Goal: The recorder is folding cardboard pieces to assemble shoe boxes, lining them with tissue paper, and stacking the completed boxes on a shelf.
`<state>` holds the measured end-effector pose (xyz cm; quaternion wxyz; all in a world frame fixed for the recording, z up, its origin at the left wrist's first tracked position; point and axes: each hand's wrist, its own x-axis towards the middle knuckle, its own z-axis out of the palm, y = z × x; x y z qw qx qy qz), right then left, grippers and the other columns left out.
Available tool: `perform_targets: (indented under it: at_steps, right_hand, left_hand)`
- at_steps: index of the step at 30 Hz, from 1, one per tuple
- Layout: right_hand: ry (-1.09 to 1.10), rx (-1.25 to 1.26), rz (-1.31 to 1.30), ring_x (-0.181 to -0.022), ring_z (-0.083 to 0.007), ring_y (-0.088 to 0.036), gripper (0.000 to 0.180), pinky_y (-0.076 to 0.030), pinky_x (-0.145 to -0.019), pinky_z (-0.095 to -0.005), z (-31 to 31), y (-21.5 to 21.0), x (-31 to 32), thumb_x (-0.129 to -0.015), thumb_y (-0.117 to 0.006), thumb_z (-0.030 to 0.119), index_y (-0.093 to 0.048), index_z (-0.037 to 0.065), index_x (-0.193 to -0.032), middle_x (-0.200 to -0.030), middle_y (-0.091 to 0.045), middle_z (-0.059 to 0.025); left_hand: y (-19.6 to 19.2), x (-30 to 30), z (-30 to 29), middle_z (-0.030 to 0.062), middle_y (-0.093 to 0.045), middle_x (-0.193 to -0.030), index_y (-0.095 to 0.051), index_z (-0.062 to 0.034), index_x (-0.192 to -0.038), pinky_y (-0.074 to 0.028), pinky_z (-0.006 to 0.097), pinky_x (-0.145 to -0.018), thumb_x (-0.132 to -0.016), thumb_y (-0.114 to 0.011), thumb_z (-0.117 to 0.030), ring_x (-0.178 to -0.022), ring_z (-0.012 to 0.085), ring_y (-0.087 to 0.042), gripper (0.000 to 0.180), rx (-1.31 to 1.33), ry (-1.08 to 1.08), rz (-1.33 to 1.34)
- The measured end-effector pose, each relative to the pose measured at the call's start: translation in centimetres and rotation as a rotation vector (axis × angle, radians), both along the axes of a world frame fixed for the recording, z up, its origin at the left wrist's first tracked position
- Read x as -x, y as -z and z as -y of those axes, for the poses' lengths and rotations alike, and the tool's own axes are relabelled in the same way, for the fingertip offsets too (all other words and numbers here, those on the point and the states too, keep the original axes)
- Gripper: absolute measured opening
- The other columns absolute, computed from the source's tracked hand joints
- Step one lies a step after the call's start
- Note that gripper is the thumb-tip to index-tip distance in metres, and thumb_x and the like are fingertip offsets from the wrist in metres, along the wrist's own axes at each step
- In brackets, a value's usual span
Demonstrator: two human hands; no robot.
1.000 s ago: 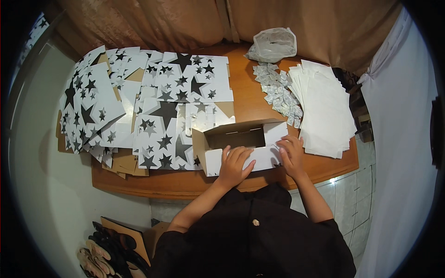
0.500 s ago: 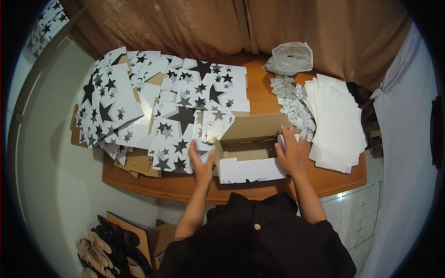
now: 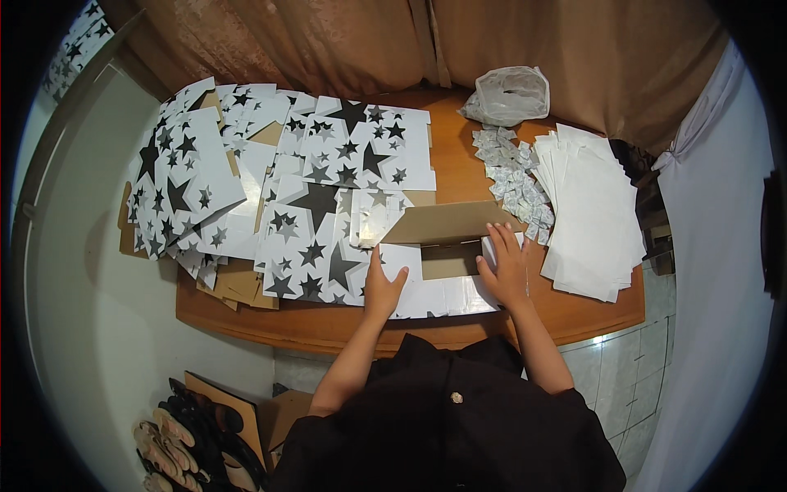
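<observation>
A small cardboard box (image 3: 451, 299), white outside and brown inside, stands at the table's front with its lid (image 3: 447, 221) raised at the back. White end flaps lean inward over its opening. My left hand (image 3: 384, 287) rests against the box's left end, thumb apart from the fingers. My right hand (image 3: 506, 271) lies over the right end flap, fingers stretched and spread. Neither hand is closed around anything. Just left of the box lie flat white cardboard sheets (image 3: 307, 254) printed with black and grey stars.
A stack of white paper bags or sheets (image 3: 594, 213) lies on the right of the wooden table (image 3: 574, 321). Beside it are small clear packets (image 3: 516, 184) in a heap and a plastic bag (image 3: 512, 97). Brown curtain (image 3: 344, 49) hangs behind; shoes (image 3: 168, 447) stand at lower left.
Both end flaps now lean in over the opening; the left one was upright before. My left hand has moved right onto the box's left end. My right hand stays at the right end.
</observation>
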<state>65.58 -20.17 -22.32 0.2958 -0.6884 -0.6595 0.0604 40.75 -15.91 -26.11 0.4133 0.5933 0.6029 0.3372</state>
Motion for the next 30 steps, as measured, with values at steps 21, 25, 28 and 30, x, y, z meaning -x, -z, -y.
perform_targets:
  at_steps: [21,25,28,30]
  right_hand:
    - [-0.247,0.06,-0.608,-0.134,-0.0313,-0.028,0.068,-0.022,-0.109,-0.0398,0.8,-0.6,-4.9,-0.07,-0.066,0.007,-0.043,0.01,-0.133,-0.142,-0.033,-0.015]
    - [-0.103,0.086,-0.391,-0.136,-0.0372,-0.022,0.079,-0.021,-0.11,-0.0426,1.2,-0.3,-4.3,-0.067,-0.068,0.005,-0.035,0.015,-0.138,-0.147,-0.021,-0.0185]
    - [-0.024,0.125,-0.322,-0.136,-0.0386,-0.021,0.081,-0.022,-0.109,-0.0442,1.0,-0.7,-3.2,-0.066,-0.068,0.004,-0.033,0.016,-0.138,-0.146,-0.021,-0.0206]
    - [-0.009,0.143,-0.321,-0.136,-0.0384,-0.02,0.082,-0.022,-0.109,-0.0449,0.8,-0.8,-3.2,-0.065,-0.068,0.004,-0.033,0.016,-0.138,-0.145,-0.021,-0.0215]
  left_hand:
    - [-1.7,-0.1,-1.9,0.0141,-0.043,-0.123,-0.051,-0.0049,-0.119,-0.028,0.036,-0.104,-0.083,-0.066,-0.027,-0.12,0.0276,-0.04,0.045,-0.25,0.111,0.155]
    - [-1.6,-0.4,-2.0,0.0145,-0.043,-0.123,-0.054,-0.0056,-0.112,-0.029,0.037,-0.103,-0.081,-0.067,-0.026,-0.12,0.0281,-0.04,0.039,-0.24,0.092,0.144]
    - [-1.3,-0.4,-2.0,0.0151,-0.043,-0.123,-0.054,-0.0056,-0.109,-0.028,0.037,-0.103,-0.082,-0.066,-0.027,-0.12,0.0285,-0.04,0.036,-0.278,0.096,0.147]
    - [-1.2,-0.2,-2.1,0.0154,-0.043,-0.123,-0.054,-0.0057,-0.108,-0.028,0.038,-0.103,-0.083,-0.065,-0.027,-0.12,0.0288,-0.039,0.035,-0.258,0.088,0.168]
